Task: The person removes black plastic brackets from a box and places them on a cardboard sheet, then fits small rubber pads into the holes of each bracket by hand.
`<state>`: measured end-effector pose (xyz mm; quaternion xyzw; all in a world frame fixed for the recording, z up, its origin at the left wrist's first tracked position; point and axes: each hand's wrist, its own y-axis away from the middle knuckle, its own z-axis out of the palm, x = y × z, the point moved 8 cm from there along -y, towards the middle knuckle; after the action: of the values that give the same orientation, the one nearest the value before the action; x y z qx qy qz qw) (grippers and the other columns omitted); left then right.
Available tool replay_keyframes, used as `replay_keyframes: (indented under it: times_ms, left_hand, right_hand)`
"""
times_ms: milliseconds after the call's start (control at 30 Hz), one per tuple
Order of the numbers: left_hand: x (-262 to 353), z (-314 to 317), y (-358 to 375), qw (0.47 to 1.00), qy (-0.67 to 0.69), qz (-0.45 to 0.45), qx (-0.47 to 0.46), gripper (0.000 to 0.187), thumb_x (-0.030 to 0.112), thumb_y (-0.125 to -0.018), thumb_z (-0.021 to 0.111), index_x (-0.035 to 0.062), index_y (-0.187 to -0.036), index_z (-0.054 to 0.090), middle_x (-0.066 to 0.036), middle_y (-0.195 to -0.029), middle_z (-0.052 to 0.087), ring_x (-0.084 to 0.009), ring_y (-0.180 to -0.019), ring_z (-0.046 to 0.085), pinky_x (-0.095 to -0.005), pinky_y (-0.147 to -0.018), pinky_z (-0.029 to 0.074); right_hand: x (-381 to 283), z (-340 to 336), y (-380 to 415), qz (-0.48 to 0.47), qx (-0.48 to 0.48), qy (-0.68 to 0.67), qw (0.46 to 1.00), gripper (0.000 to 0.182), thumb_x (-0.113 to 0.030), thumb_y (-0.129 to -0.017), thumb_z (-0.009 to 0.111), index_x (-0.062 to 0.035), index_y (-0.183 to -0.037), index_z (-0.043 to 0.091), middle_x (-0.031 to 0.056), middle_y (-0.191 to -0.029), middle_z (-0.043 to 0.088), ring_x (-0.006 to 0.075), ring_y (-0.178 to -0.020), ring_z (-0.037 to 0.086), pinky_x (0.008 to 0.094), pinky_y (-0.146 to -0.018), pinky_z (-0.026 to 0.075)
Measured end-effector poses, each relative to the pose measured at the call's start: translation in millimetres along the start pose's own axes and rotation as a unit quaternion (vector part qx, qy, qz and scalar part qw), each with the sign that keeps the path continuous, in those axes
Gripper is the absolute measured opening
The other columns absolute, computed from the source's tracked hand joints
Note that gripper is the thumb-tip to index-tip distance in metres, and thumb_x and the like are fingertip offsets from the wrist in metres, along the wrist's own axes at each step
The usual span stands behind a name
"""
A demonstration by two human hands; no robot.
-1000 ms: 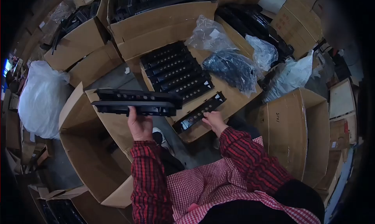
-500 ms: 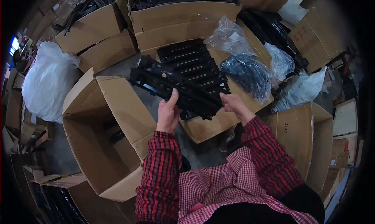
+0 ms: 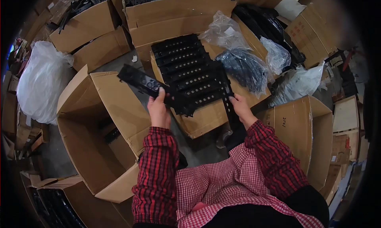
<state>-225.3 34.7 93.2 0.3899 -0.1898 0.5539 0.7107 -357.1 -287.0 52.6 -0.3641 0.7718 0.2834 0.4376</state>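
My left hand (image 3: 158, 109) grips a long black perforated plastic strip (image 3: 139, 79) that slants up and to the left over a box flap. My right hand (image 3: 240, 107) holds a second black strip (image 3: 225, 92) nearly upright, its lower end running down past my wrist. Between my hands a row of several matching black strips (image 3: 183, 72) lies flat on a cardboard surface (image 3: 210, 117). Both sleeves are red and black plaid.
A large open cardboard box (image 3: 92, 140) stands at my left with dark parts at its bottom. Clear plastic bags, one holding black parts (image 3: 243, 69), lie beyond the strips. Boxes of black parts (image 3: 174, 9) sit behind, a white bag (image 3: 39, 83) far left, a tall carton (image 3: 309, 140) right.
The bundle of strips that both hands held together half a second ago is now split: one strip in each hand, left one angled up-left, right one turned upright.
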Motion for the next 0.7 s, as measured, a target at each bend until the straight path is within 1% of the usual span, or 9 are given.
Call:
replay_keyframes:
  times_ms: [100, 133, 167, 267, 300, 367, 500, 633, 700]
  left_hand:
    - [3, -12, -6, 0.996, 0.056, -0.035, 0.052, 0.015, 0.01, -0.088, 0.061, 0.0064, -0.099, 0.052, -0.003, -0.083, 0.057, -0.0146, -0.072, 0.056, -0.0347, -0.063, 0.053]
    - [0, -10, -10, 0.996, 0.072, -0.047, 0.034, 0.014, 0.01, -0.088, 0.061, 0.0073, -0.099, 0.053, -0.003, -0.084, 0.057, -0.0144, -0.073, 0.057, -0.0345, -0.064, 0.053]
    - [-2, -11, -12, 0.996, 0.071, -0.048, 0.037, 0.014, 0.01, -0.088, 0.061, 0.0073, -0.099, 0.053, -0.003, -0.084, 0.057, -0.0144, -0.073, 0.057, -0.0345, -0.064, 0.053]
    - [-3, -5, -7, 0.997, 0.041, -0.063, 0.022, 0.02, 0.011, -0.086, 0.064, 0.0087, -0.102, 0.052, 0.0, -0.088, 0.057, -0.0118, -0.077, 0.056, -0.032, -0.065, 0.054]
    - [-1, -3, -6, 0.997, 0.038, -0.064, 0.023, 0.02, 0.011, -0.086, 0.064, 0.0087, -0.102, 0.052, 0.0, -0.088, 0.057, -0.0118, -0.077, 0.056, -0.032, -0.065, 0.054]
    - [10, -4, -3, 0.997, 0.053, -0.024, 0.057, 0.019, 0.01, -0.086, 0.064, 0.0089, -0.101, 0.053, 0.0, -0.089, 0.057, -0.0115, -0.076, 0.056, -0.0323, -0.065, 0.054]
    - [-5, -8, -13, 0.996, 0.058, -0.054, 0.032, 0.018, 0.009, -0.086, 0.064, 0.0091, -0.101, 0.054, 0.0, -0.089, 0.058, -0.0113, -0.076, 0.057, -0.0328, -0.067, 0.053]
    - [-20, 8, -3, 0.996, -0.002, -0.084, 0.03, 0.025, 0.012, -0.084, 0.066, 0.0095, -0.104, 0.052, -0.001, -0.092, 0.06, -0.0164, -0.082, 0.058, -0.0388, -0.078, 0.05]
    - [-26, 16, 6, 0.996, 0.0, -0.081, 0.038, 0.029, 0.013, -0.083, 0.068, 0.0102, -0.107, 0.051, -0.001, -0.096, 0.06, -0.0172, -0.087, 0.058, -0.041, -0.083, 0.047]
  right_hand:
    - [41, 9, 45, 0.202, 0.011, -0.157, 0.967, 0.018, -0.015, -0.09, 0.055, -0.0047, -0.076, 0.061, -0.0008, -0.067, 0.055, 0.0092, -0.058, 0.048, 0.0262, -0.055, 0.041]
    - [45, 9, 54, 0.196, 0.001, -0.031, 0.98, 0.02, -0.019, -0.088, 0.056, -0.0002, -0.088, 0.065, 0.0073, -0.065, 0.058, 0.0204, -0.061, 0.055, 0.0342, -0.057, 0.041]
    - [48, 10, 58, 0.198, -0.001, -0.03, 0.98, 0.02, -0.019, -0.088, 0.056, -0.0002, -0.088, 0.065, 0.0073, -0.065, 0.058, 0.0204, -0.061, 0.055, 0.0342, -0.057, 0.041]
    - [9, 23, 60, -0.097, -0.024, 0.249, 0.963, 0.012, -0.014, -0.082, 0.058, -0.0088, -0.088, 0.068, 0.013, -0.08, 0.06, 0.0338, -0.08, 0.057, 0.0384, -0.063, 0.043]
    - [1, 24, 58, -0.095, -0.026, 0.247, 0.964, 0.012, -0.014, -0.082, 0.058, -0.0088, -0.088, 0.068, 0.013, -0.08, 0.06, 0.0338, -0.08, 0.057, 0.0384, -0.063, 0.043]
    - [-43, 46, 66, -0.284, -0.097, 0.423, 0.855, 0.014, -0.015, -0.076, 0.061, -0.0106, -0.087, 0.068, 0.0082, -0.088, 0.057, 0.0275, -0.092, 0.054, 0.0378, -0.069, 0.042]
    - [-35, 72, 40, -0.319, -0.165, 0.452, 0.816, 0.016, -0.013, -0.073, 0.063, -0.0117, -0.088, 0.067, 0.0074, -0.092, 0.054, 0.0255, -0.097, 0.051, 0.0379, -0.071, 0.041]
    - [-83, 60, 20, -0.372, -0.008, 0.373, 0.85, 0.017, -0.013, -0.073, 0.065, -0.0099, -0.09, 0.063, 0.0067, -0.091, 0.054, 0.0263, -0.093, 0.052, 0.0377, -0.072, 0.043]
    - [-91, 34, 7, -0.277, 0.037, 0.234, 0.931, 0.02, -0.016, -0.078, 0.065, -0.0074, -0.095, 0.062, 0.0071, -0.098, 0.055, 0.0296, -0.091, 0.053, 0.038, -0.071, 0.044]
